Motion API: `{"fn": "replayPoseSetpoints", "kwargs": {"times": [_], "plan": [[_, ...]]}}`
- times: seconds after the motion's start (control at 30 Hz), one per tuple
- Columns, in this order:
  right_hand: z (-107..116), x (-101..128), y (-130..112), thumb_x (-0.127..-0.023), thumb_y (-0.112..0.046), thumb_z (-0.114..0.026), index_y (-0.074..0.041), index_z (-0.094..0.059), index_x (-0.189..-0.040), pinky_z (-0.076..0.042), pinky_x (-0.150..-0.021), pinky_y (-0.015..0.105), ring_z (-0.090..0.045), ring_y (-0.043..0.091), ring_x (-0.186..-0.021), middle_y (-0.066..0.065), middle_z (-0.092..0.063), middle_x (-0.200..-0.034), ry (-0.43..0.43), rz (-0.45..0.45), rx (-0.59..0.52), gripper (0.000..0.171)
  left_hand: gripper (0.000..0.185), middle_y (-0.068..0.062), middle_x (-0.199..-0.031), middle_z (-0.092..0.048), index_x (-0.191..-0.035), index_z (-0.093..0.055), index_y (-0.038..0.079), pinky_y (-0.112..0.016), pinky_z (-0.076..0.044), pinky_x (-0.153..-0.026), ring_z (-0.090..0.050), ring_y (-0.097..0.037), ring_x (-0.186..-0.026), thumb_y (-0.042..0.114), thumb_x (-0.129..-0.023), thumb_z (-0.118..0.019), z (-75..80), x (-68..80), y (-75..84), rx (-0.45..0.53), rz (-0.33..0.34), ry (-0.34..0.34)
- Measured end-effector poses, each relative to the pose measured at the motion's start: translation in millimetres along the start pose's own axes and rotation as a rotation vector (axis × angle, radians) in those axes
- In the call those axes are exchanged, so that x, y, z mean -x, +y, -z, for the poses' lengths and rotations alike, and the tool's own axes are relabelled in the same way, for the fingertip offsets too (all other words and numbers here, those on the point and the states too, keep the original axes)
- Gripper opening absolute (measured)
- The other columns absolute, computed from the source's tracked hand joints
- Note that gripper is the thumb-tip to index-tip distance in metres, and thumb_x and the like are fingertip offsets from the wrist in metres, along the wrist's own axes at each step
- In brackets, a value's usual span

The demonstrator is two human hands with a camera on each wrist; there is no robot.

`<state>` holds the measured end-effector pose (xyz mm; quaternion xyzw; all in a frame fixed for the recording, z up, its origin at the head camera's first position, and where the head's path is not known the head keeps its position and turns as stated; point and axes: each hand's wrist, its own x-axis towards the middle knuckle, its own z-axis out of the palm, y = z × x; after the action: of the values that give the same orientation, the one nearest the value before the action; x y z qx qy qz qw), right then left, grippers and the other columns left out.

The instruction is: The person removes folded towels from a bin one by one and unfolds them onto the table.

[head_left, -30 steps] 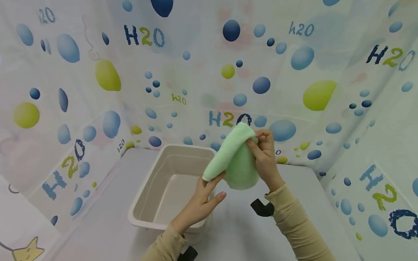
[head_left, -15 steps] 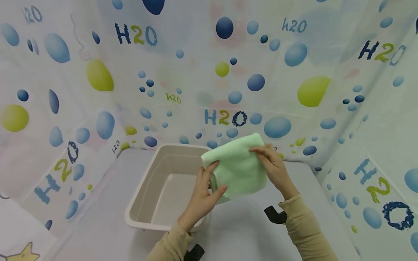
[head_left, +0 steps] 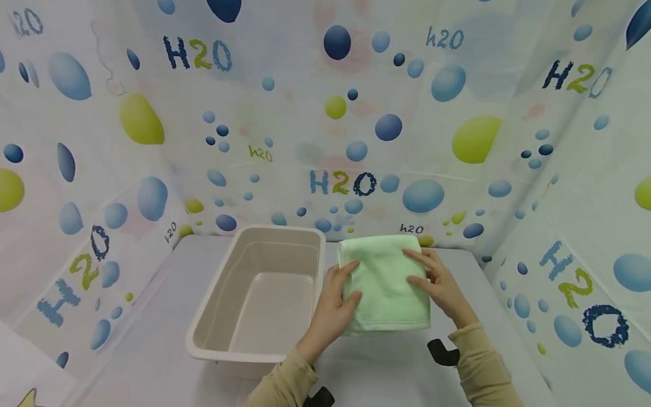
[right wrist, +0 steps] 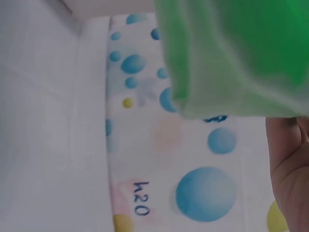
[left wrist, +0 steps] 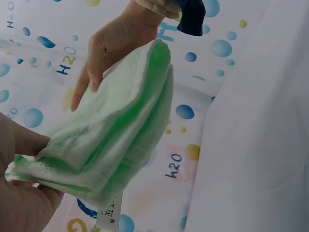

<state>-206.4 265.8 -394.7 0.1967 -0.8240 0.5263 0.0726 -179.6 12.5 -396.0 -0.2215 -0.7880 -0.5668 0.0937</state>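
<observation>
A folded light green towel [head_left: 386, 282] is held flat between both hands, just right of a beige plastic basin [head_left: 235, 356]. My left hand [head_left: 338, 297] grips its left edge, thumb on top. My right hand [head_left: 439, 282] holds the right edge with its fingers laid over the top. In the left wrist view the towel [left wrist: 111, 130] shows several stacked layers and a small white label [left wrist: 108, 217], with my left hand [left wrist: 19, 193] pinching the near end and my right hand [left wrist: 111, 48] at the far end. The right wrist view shows the towel [right wrist: 231, 58] blurred, close to the lens.
The basin is empty and stands on a white table [head_left: 386, 367]. A bubble-printed curtain [head_left: 356, 141] closes in the back and both sides. A black wrist mount [head_left: 443, 351] sits on the right sleeve.
The towel went from hanging upright, half open, to folded and lying flat. Both hands lowered it toward the table to the right of the basin.
</observation>
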Motion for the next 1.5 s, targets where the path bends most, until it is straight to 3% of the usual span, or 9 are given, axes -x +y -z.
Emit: {"fn": "replayPoseSetpoints", "kwargs": {"times": [0.17,0.27,0.33,0.47,0.67,0.87,1.0,1.17,1.5], "plan": [[2,9,19,-0.087,-0.008,-0.062,-0.01,-0.04,-0.141,-0.052,-0.071,0.029,-0.057,0.021,-0.088,0.009,-0.031,-0.137,-0.023,-0.091,-0.054,0.058,0.026,-0.011,-0.119,-0.051,-0.111,-0.064,0.014,-0.03,-0.043,-0.08,-0.051,-0.02,-0.1,0.005,-0.089,-0.056,-11.7,-0.6,-5.1,-0.01,0.051,0.003],[-1,12,30,-0.087,-0.011,-0.064,-0.011,-0.042,-0.14,-0.053,-0.072,0.03,-0.058,0.019,-0.089,0.006,-0.031,-0.138,-0.015,-0.147,-0.097,0.058,0.019,-0.011,-0.116,-0.053,-0.103,-0.067,0.012,-0.032,-0.044,-0.08,-0.052,-0.022,-0.101,0.005,-0.089,-0.055,-18.5,0.5,-9.8,0.004,0.106,0.003],[-3,13,38,-0.086,-0.013,-0.065,-0.013,-0.042,-0.14,-0.053,-0.072,0.031,-0.059,0.019,-0.091,0.005,-0.031,-0.139,-0.007,-0.179,-0.12,0.058,0.02,-0.012,-0.12,-0.052,-0.105,-0.065,0.009,-0.04,-0.045,-0.089,-0.052,-0.027,-0.11,0.004,-0.089,-0.054,-23.7,1.0,-14.1,0.022,0.141,0.001],[-6,16,55,-0.086,-0.014,-0.065,-0.012,-0.042,-0.14,-0.052,-0.074,0.03,-0.056,0.021,-0.097,0.008,-0.031,-0.141,0.006,-0.221,-0.137,0.059,0.03,-0.02,-0.131,-0.042,-0.116,-0.057,0.002,-0.056,-0.035,-0.103,-0.041,-0.038,-0.126,0.001,-0.087,-0.054,-36.5,2.2,-22.0,0.076,0.213,-0.03],[-16,22,77,-0.084,-0.013,-0.067,-0.01,-0.044,-0.139,-0.049,-0.078,0.026,-0.051,0.024,-0.105,0.011,-0.032,-0.142,0.053,-0.269,-0.125,0.06,0.043,-0.024,-0.142,-0.026,-0.126,-0.046,-0.005,-0.058,-0.03,-0.106,-0.031,-0.046,-0.132,-0.004,-0.084,-0.053,-58.2,7.2,-28.7,0.067,0.292,-0.019],[-28,25,101,-0.084,-0.012,-0.067,-0.014,-0.046,-0.138,-0.041,-0.089,0.03,-0.039,0.03,-0.122,0.013,-0.033,-0.143,0.072,-0.298,-0.038,0.058,0.046,-0.026,-0.145,-0.021,-0.13,-0.042,-0.01,-0.06,-0.027,-0.107,-0.025,-0.047,-0.134,-0.004,-0.085,-0.05,-76.4,9.8,-46.9,0.065,0.352,0.026],[-36,25,114,-0.084,-0.012,-0.066,-0.016,-0.047,-0.137,-0.038,-0.096,0.039,-0.035,0.033,-0.131,0.014,-0.032,-0.145,0.08,-0.345,0.007,0.057,0.048,-0.027,-0.146,-0.019,-0.131,-0.04,-0.011,-0.061,-0.028,-0.105,-0.026,-0.047,-0.132,-0.002,-0.085,-0.049,-87.7,9.5,-61.8,0.018,0.391,0.033],[-48,25,131,-0.084,-0.008,-0.065,-0.015,-0.048,-0.137,-0.038,-0.093,0.037,-0.037,0.032,-0.129,0.015,-0.034,-0.144,0.11,-0.393,0.024,0.057,0.053,-0.027,-0.147,-0.021,-0.133,-0.04,-0.01,-0.061,-0.034,-0.096,-0.034,-0.044,-0.124,0.002,-0.083,-0.052,-100.8,8.5,-78.5,-0.09,0.413,0.042],[-64,21,151,-0.082,0.002,-0.06,-0.007,-0.048,-0.136,-0.027,-0.108,0.059,-0.03,0.041,-0.134,0.022,-0.035,-0.142,0.156,-0.361,0.067,0.055,0.058,-0.025,-0.146,-0.021,-0.131,-0.04,-0.012,-0.06,-0.033,-0.089,-0.036,-0.044,-0.117,0.01,-0.082,-0.06,-107.1,-0.8,-101.7,-0.25,0.449,-0.001]]}}
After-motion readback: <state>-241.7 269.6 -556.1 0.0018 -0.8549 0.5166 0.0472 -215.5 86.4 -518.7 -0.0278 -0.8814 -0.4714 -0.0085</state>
